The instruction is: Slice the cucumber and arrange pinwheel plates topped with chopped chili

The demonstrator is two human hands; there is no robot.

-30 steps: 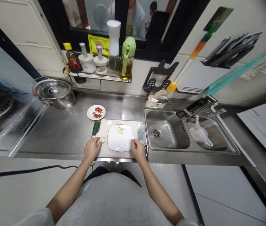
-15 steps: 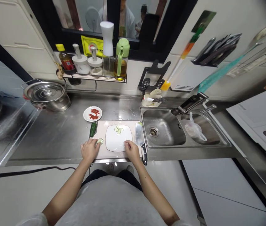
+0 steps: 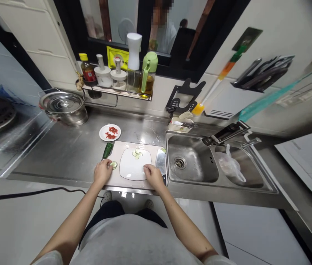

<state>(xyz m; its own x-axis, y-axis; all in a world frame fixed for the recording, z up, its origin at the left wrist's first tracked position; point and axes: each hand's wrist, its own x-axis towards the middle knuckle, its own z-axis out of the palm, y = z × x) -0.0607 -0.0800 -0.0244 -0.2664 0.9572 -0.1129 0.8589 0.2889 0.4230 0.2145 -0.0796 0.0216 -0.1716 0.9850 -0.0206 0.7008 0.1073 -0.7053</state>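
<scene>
A white squarish plate [image 3: 135, 171] with a dark rim line rests on a pale cutting board [image 3: 114, 181]. Thin curved green-edged cucumber slices [image 3: 137, 154] form a pinwheel at the plate's far side. My left hand [image 3: 102, 173] is at the board's left, its curled fingers at a small stack of cucumber slices [image 3: 114, 165]. Over the plate's right edge, my right hand [image 3: 154, 176] has thumb and fingers pinched together; whatever they hold is too small to make out. A dark green cucumber piece [image 3: 107, 150] lies at the board's upper left. The kitchen knife [image 3: 160, 161] lies on the right side, its handle partly hidden.
A small plate with chopped red bits [image 3: 102, 133] stands behind the board. To the right is a double sink [image 3: 191, 176] with a plastic bag [image 3: 230, 165]. A lidded steel pot [image 3: 74, 117] stands back left, beneath a condiment rack [image 3: 111, 92]. People show beyond the window.
The view has shifted and tilted slightly. My left fingers have drawn back a little from the cucumber slices' face, while my right hand stays pinched by the plate. The pinwheel looks the same.
</scene>
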